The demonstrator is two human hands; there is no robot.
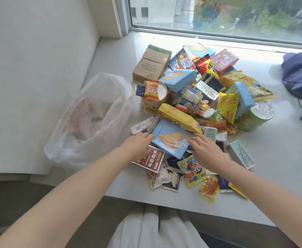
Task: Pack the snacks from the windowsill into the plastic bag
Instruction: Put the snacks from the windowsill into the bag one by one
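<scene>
Bright daylight pours in from the window (236, 15) at one o'clock, washing the windowsill (254, 56) beneath it to near-white glare. Soft shadows fall toward six o'clock under the snack pile (200, 97). Wide-angle bending curves the frame edges; the view outside looks smeared and soft

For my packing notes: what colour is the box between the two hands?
Light blue box, printed with a cream sandwich biscuit; seen in the head view.
</scene>
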